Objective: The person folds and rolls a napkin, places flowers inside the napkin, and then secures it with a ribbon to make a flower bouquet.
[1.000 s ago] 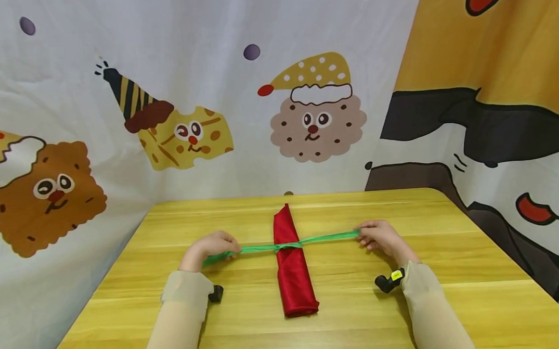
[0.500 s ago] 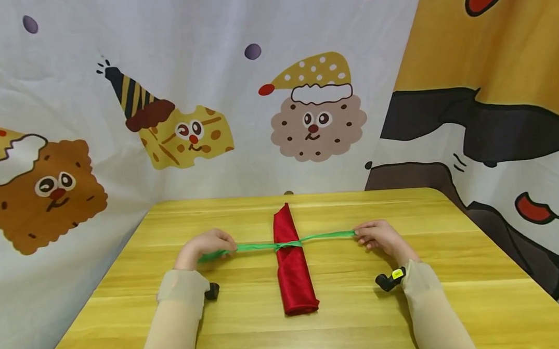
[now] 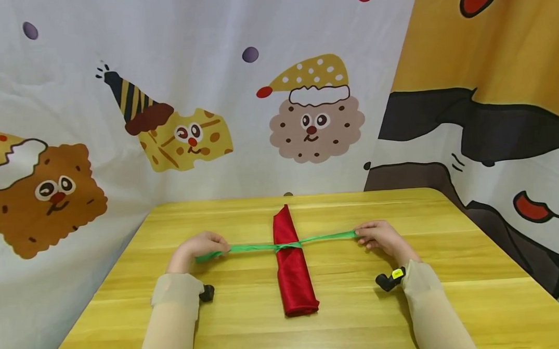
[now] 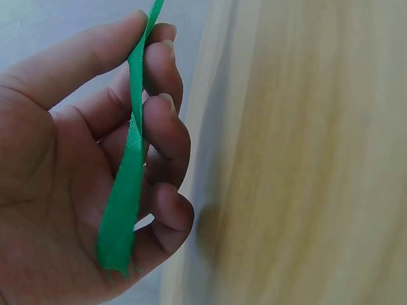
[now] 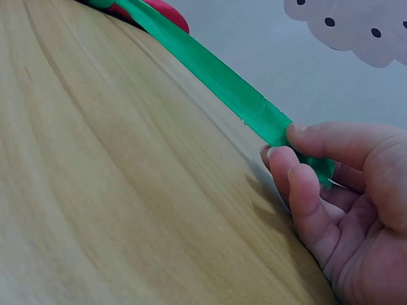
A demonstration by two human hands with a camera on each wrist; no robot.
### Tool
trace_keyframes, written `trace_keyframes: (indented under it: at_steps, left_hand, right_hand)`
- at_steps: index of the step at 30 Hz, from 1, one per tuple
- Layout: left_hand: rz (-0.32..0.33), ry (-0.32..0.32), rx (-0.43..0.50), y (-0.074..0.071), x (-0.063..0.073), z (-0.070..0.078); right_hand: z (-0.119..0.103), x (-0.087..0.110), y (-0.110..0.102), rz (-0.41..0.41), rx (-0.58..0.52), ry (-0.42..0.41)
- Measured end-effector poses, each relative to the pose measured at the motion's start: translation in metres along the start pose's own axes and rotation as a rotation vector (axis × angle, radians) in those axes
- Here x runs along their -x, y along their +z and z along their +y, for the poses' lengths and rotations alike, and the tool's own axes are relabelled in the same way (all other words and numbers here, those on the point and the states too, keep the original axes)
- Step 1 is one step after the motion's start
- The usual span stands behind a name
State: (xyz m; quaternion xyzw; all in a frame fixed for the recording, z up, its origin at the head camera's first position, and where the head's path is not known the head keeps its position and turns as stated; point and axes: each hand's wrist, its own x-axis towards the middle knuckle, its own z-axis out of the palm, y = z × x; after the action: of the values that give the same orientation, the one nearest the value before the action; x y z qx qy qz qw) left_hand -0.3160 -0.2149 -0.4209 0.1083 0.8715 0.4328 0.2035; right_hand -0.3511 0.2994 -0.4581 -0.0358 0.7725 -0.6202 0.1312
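A rolled red satin cloth (image 3: 295, 283) lies lengthwise on the table, its far end coming to a point. Round its middle passes a green ribbon (image 3: 252, 247), crossed on top, with both tails drawn out sideways. My left hand (image 3: 203, 245) pinches the left tail between thumb and fingers; in the left wrist view the frayed end of the ribbon (image 4: 121, 216) hangs over the palm. On the other side my right hand (image 3: 380, 236) pinches the right tail close to its end, and the right wrist view shows that ribbon (image 5: 210, 76) stretched toward the red roll.
The wooden table (image 3: 360, 316) has a rounded far right corner. Behind it hangs a white curtain (image 3: 235, 20) printed with cartoon biscuits and cheese. A small black camera sits on each wrist, such as the right wrist camera (image 3: 389, 280).
My left hand has moved left, sliding along the ribbon toward its end, so more ribbon shows between it and the roll. The right hand has shifted slightly left; the red roll stays put.
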Motion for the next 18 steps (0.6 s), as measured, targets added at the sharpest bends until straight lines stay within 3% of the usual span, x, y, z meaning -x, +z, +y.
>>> trace_keyframes:
  at_steps: [12, 18]
  left_hand:
    - [-0.004, 0.024, -0.013, -0.005, 0.007, -0.01]
    - [-0.015, 0.038, 0.029, -0.01, 0.011, -0.013]
  right_hand:
    - [-0.004, -0.001, 0.002, 0.003, 0.026, 0.0]
    - [-0.009, -0.002, 0.003, -0.006, 0.036, -0.009]
